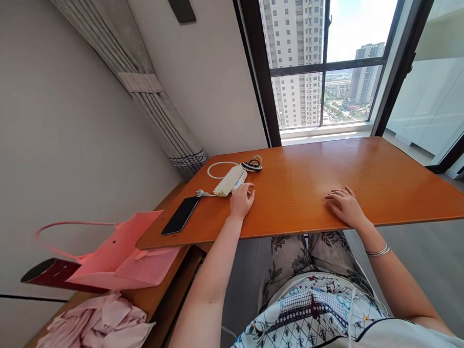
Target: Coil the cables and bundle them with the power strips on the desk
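My left hand [243,200] rests on the table at the near end of a white power strip [227,181]. Its fingers are loosely bent and a little apart, and I see nothing held in them. A small white piece [239,182] lies between the strip and this hand; whether the fingers touch it I cannot tell. Farther right, my right hand [344,206] lies palm down on the tabletop, fingers stretched out and holding nothing. Left of the power strip lies a black smartphone [180,215], screen up.
The wooden table [302,191] stands below a window [323,67]. A coiled black and white cable [253,165] lies behind the strip. On a lower wooden surface at left are a pink bag [124,255], a dark red cylinder [54,274] and crumpled pink cloth [96,323].
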`<state>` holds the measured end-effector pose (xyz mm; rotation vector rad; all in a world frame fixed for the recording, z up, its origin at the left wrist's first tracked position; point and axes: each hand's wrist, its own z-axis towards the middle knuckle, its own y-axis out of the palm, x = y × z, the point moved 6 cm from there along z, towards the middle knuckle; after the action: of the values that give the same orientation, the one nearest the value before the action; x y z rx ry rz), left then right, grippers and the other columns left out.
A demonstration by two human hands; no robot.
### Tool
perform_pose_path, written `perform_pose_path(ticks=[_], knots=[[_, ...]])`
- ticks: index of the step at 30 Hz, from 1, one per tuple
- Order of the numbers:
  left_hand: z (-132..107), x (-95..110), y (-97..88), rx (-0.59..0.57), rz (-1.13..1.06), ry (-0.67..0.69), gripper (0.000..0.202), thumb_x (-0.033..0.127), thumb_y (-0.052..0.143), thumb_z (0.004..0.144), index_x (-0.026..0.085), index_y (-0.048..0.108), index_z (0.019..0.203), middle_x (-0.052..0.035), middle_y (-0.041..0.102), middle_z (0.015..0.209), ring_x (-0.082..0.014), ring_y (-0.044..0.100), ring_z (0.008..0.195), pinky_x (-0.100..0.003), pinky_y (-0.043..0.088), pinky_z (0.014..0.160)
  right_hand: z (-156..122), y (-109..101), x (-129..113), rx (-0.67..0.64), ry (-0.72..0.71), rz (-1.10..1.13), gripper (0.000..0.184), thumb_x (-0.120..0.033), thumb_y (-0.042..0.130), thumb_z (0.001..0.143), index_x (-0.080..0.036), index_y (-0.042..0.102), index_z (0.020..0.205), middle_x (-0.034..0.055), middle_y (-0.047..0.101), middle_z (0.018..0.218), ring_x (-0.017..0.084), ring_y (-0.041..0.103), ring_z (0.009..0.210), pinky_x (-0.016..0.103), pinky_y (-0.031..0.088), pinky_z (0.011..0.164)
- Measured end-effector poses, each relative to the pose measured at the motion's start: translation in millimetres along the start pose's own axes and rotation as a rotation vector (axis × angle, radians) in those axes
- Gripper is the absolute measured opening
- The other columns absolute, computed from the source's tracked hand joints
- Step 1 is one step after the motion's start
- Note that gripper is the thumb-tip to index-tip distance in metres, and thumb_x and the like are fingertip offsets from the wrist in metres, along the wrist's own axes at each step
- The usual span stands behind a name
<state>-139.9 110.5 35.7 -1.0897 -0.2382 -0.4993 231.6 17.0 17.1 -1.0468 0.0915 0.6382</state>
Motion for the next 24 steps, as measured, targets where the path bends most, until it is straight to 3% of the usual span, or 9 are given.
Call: perform_pose_path(ticks=[4, 10, 14, 17, 21, 24], knots=[[1.5, -0.6, -0.4, 0.000, 0.002, 0.032, 0.020, 0.031, 0.052, 0.088, 0.020, 0.068, 0.087, -0.0108, 0.067, 0.124, -0.0217, 0.067, 0.084, -0.041, 0.048, 0.098, 0.2, -0.9, -0.1, 0.007, -0.007, 0.000, 0.024, -0.035, 0.052, 0.096, -0.027, 0.074, 0.093, 0.0065, 0.076, 0.110, 0.028, 0.065, 0.116, 0.060, 0.023, 0.118], [0.8, 0.6, 0.1, -0.008, 0.018, 0.078, 0.039, 0.040, 0.044, 0.093, 0.022, 0.062, 0.063, -0.0117, 0.069, 0.117, -0.0290, 0.062, 0.115, -0.048, 0.040, 0.110, -0.3, -3.8, -3.0, 0.008, 0.004, 0.012, 0.037, -0.039, 0.041, 0.102, -0.028, 0.075, 0.093, 0.0050, 0.077, 0.108, 0.024, 0.067, 0.111, 0.056, 0.022, 0.119], [1.8, -2.3, -1.8, 0.072, -0.046, 0.048, 0.027, 0.036, 0.044, 0.092, 0.021, 0.063, 0.081, -0.0131, 0.067, 0.119, -0.0245, 0.067, 0.096, -0.044, 0.046, 0.102, -0.8, -4.1, -3.9, -0.002, 0.005, -0.011, 0.038, -0.040, 0.039, 0.104, -0.027, 0.074, 0.096, 0.0056, 0.077, 0.109, 0.024, 0.067, 0.110, 0.055, 0.024, 0.118], [0.9, -11.2, -14.7, 0.191, -0.089, 0.007, 0.022, 0.031, 0.048, 0.088, 0.017, 0.061, 0.098, -0.0159, 0.064, 0.122, -0.0205, 0.065, 0.081, -0.040, 0.050, 0.094, -0.9, -3.7, -4.5, -0.013, -0.008, -0.027, 0.037, -0.040, 0.041, 0.103, -0.025, 0.073, 0.097, 0.0057, 0.077, 0.109, 0.024, 0.067, 0.109, 0.054, 0.025, 0.117], [-10.7, -39.4, -57.2, 0.401, 0.027, -0.124, 0.040, 0.025, 0.051, 0.084, 0.011, 0.053, 0.121, -0.0206, 0.060, 0.126, -0.0261, 0.065, 0.101, -0.042, 0.046, 0.101, -0.7, -2.5, -5.0, -0.035, -0.022, -0.022, 0.035, -0.040, 0.042, 0.103, -0.024, 0.073, 0.098, 0.0061, 0.077, 0.110, 0.023, 0.068, 0.108, 0.054, 0.027, 0.115], [-22.0, -77.0, -89.5, 0.372, 0.219, -0.355, 0.056, 0.023, 0.058, 0.077, 0.009, 0.049, 0.131, -0.0239, 0.053, 0.139, -0.0365, 0.050, 0.132, -0.052, 0.038, 0.109, -0.3, -2.6, -6.1, -0.045, -0.042, -0.029, 0.034, -0.039, 0.042, 0.103, -0.025, 0.073, 0.098, 0.0060, 0.077, 0.109, 0.023, 0.068, 0.108, 0.052, 0.030, 0.114]])
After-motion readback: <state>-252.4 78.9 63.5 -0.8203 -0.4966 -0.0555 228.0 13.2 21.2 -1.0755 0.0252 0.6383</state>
